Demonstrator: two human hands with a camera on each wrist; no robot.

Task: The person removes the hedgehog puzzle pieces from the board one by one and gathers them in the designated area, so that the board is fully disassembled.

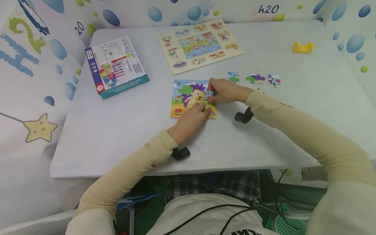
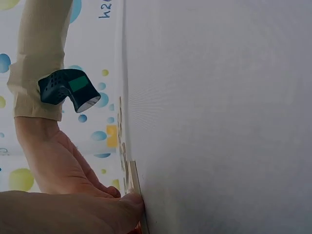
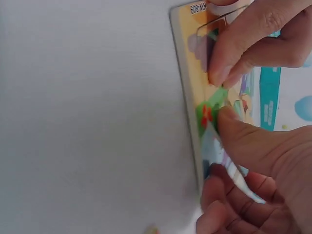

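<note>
A small hedgehog jigsaw board (image 1: 173, 114) lies flat on the white table in the head view. My left hand (image 1: 189, 122) rests on its lower right part, fingertips pressing down. In the right wrist view, my left fingers (image 3: 224, 68) touch the picture beside a green patch. My right hand (image 1: 226, 90) is at the board's right edge. Between its thumb and fingers it pinches a light-blue puzzle piece (image 3: 226, 161), tilted up from the board. The right fingers partly cover that piece. In the left wrist view, the left thumb (image 2: 129, 207) lies at the board's edge.
Loose puzzle pieces (image 1: 255, 78) lie right of the board, partly near the right sleeve. Behind it is a wooden knob puzzle (image 1: 205, 63). A boxed toy set (image 1: 117, 67) lies at left, a yellow curved block (image 1: 302, 47) at far right. Black cameras sit at both wrists.
</note>
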